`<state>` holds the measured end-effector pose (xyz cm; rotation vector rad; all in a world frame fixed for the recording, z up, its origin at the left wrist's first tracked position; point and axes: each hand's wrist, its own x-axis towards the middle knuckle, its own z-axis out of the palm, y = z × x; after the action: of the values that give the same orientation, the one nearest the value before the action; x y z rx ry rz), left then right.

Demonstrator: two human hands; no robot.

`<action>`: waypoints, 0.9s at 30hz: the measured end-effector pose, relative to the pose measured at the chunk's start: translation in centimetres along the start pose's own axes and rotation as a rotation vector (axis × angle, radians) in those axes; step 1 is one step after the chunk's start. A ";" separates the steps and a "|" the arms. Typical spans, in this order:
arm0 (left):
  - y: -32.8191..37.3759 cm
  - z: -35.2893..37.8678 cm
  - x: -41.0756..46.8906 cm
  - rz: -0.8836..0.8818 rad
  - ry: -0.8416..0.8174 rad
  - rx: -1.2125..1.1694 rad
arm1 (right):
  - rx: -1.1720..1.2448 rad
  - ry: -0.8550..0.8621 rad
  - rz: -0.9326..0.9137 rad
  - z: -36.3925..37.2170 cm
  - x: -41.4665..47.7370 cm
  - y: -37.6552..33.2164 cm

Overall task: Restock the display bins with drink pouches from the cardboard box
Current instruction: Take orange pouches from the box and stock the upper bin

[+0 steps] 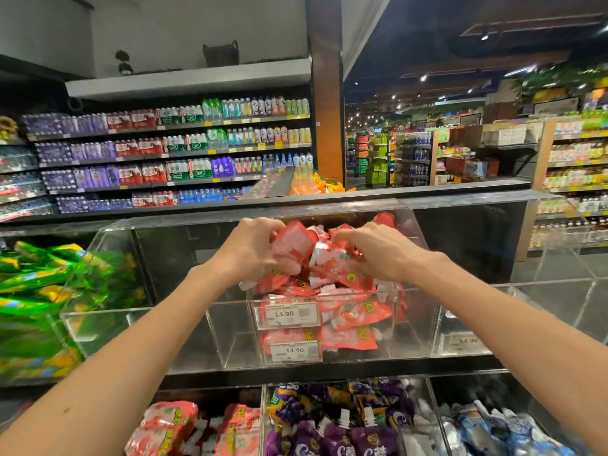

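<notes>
At the centre of the view, a bundle of red pouches (296, 245) is held between both hands above a clear bin (418, 324). The left hand (253, 248) is seen at the 9 o'clock side of the bundle, its fingers curled round one pouch; the right hand (378, 251) is at the 3 o'clock side, its fingers bent over and gripping the others. Beneath the hands, toward 6 o'clock, a pile (355, 315) of the same red pouches is lying inside the bin, behind a price tag (285, 313) fixed to its front wall. Green packs (39, 284) are stacked at 9 o'clock, beside the bin. In the lower row, pink pouches (164, 426) are seen at 7 o'clock and purple pouches (329, 436) at 6 o'clock. Shelves (164, 149) of bottled drinks are seen at 10 o'clock, far behind.
</notes>
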<state>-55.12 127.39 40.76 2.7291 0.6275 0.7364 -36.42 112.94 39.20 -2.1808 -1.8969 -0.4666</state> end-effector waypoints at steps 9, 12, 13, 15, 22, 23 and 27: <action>-0.2 2.3 0.5 0.129 -0.052 0.040 | 0.017 -0.121 -0.058 1.8 1.5 1.0; 0.2 3.5 0.4 0.191 -0.128 0.064 | 0.074 -0.079 -0.051 2.1 1.4 1.5; 0.1 3.8 0.5 0.208 -0.145 0.097 | 0.107 -0.061 -0.054 2.3 1.2 1.6; -0.2 3.6 0.6 0.217 -0.162 0.163 | 0.139 -0.034 -0.067 2.6 0.8 1.9; -0.8 4.6 -2.0 0.187 -0.142 0.449 | 0.085 -0.063 -0.089 3.4 -0.4 2.0; -0.7 5.1 -2.5 0.163 -0.120 0.520 | 0.079 -0.065 -0.074 3.5 -0.5 1.8; 0.5 6.0 -3.7 0.100 -0.090 0.717 | 0.096 -0.023 -0.042 3.6 -1.1 1.3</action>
<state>-54.72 124.49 34.30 3.4384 0.8734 0.4581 -34.95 113.03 35.50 -2.0989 -1.9385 -0.3516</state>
